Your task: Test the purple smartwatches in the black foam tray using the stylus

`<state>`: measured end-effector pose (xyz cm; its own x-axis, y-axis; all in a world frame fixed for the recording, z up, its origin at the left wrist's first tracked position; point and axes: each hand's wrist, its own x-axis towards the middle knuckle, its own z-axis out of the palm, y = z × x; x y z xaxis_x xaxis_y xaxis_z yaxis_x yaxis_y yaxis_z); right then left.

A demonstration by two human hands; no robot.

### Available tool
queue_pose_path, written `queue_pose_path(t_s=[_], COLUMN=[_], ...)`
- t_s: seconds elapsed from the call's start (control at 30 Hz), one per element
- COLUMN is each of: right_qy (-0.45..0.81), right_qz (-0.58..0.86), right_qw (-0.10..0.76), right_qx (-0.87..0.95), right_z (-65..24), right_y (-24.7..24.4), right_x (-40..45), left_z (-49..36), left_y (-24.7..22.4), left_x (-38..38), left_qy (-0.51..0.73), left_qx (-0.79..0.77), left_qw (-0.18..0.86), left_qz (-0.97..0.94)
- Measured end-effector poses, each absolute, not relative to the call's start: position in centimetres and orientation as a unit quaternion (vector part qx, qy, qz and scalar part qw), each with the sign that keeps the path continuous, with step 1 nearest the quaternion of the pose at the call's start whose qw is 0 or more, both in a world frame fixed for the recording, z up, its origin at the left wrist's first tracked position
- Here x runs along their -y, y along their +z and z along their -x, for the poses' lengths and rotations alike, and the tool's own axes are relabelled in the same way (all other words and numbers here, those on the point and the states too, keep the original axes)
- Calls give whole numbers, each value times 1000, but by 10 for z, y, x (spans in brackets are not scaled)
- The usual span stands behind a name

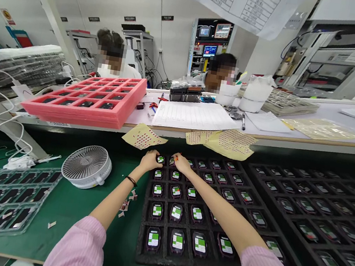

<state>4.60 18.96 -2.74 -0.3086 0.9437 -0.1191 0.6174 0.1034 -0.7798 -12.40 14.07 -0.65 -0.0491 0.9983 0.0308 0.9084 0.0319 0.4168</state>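
Note:
In the head view, a black foam tray point(159, 258) holds rows of smartwatch-like devices, many with lit green and white screens. My left hand point(150, 161) is at the tray's far left corner, thumb and fingers closed around the edges of a smartwatch point(160, 159). Just to its right, my right hand point(182, 163) reaches into the same back row. Its fingertips are closed on the neighbouring smartwatch point(172, 161), which they partly cover. Whether either device is lifted from its pocket I cannot tell.
A second black tray point(286, 235) of devices lies right. To the left are a white fan point(87, 165) and a clear plastic tray point(20, 231). A raised shelf point(267, 141) carries a pink foam tray point(104, 123) and papers point(197, 116). Two people sit beyond.

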Motion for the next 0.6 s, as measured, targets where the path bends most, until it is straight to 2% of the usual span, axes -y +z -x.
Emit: queue_pose_path(t_s=[0.17,0.3,0.37,0.5,0.6], right_qy=[476,563,607,667,705], right_qz=[511,465,429,363,299], right_qw=[297,336,348,363,387], right_qx=[651,595,571,540,513], right_z=[-58,-70,-80,-107,-126], right_y=[-15,1,8,19,32], right_x=[-177,-155,-146,-128,-116], left_z=[117,109,105,88,70], left_y=[-6,1,7,36,66], left_x=[-115,-99,-94,-84,-73], left_qy=[292,349,406,448,462], left_qx=[-673,-612,-573,-538,-520], left_qw=[191,259,333,442,467], left_qz=[-652,-661,-629,-561,-547])
